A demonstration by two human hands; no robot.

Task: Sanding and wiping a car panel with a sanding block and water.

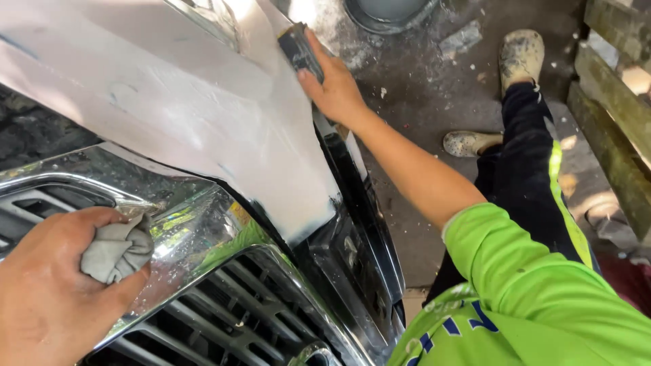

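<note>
Right, you're sanding the primed car panel: your right hand is clamping a dark sanding block flat against the panel's far edge, fingers wrapped tight around it. Your left hand is closing its grip on a crumpled grey rag, resting against the chrome grille. The panel is looking matte, chalky and pale; the chrome is glossy and curved. I'd judge the next stroke needs even, flat pressure along that ridge.

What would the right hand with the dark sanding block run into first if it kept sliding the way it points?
Probably only more of the white sanded panel: the right hand and its sanding block point up toward the picture's top edge.
</note>
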